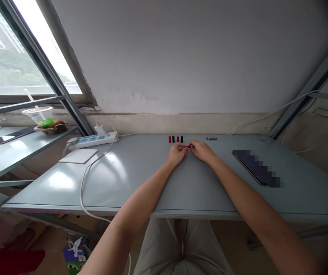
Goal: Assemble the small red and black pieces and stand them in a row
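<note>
Left hand (176, 154), right hand (203, 151) — pinching red piece (189, 146)

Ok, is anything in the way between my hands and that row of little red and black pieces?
Nothing visible. The left hand and right hand meet at the small red piece, just in front of the row of upright red and black pieces, with only the gray desktop showing between.
</note>
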Available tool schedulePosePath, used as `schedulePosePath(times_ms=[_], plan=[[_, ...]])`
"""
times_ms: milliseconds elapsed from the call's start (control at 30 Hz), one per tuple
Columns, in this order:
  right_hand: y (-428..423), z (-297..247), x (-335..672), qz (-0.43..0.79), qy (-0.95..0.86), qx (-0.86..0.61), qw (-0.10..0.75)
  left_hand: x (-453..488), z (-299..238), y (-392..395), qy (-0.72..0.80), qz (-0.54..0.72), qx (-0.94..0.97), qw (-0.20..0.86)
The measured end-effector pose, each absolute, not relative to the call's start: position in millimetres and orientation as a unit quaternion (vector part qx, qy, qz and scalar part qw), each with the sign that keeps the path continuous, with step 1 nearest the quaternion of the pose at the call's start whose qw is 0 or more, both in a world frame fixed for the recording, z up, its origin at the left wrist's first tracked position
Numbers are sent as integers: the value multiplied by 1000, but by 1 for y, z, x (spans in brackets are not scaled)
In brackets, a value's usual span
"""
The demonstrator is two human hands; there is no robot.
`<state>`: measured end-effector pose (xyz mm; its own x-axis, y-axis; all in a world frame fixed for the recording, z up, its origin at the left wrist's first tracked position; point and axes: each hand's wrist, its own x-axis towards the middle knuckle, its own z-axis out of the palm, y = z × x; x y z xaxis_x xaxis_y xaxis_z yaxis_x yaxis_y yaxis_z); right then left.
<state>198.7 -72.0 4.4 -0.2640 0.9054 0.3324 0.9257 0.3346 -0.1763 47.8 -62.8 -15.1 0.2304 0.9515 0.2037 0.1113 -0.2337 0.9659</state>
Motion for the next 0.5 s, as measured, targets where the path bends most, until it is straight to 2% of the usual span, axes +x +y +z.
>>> schedulePosePath(times_ms=[100, 167, 333, 400, 500], plan=[[-70, 3, 198, -8, -779, -595, 199, 48, -13, -62, 427, 473, 632, 440], [-64, 1, 199, 25, -755, -612, 234, 47, -11, -62, 440, 485, 619, 433], [-41, -6, 202, 183, -659, -649, 333, 45, -4, -63, 474, 502, 572, 444], [-33, -7, 202, 220, -640, -650, 346, 44, -2, -63, 479, 504, 559, 451], [-24, -9, 198, 212, -639, -654, 344, 43, 0, -64, 485, 501, 548, 461]])
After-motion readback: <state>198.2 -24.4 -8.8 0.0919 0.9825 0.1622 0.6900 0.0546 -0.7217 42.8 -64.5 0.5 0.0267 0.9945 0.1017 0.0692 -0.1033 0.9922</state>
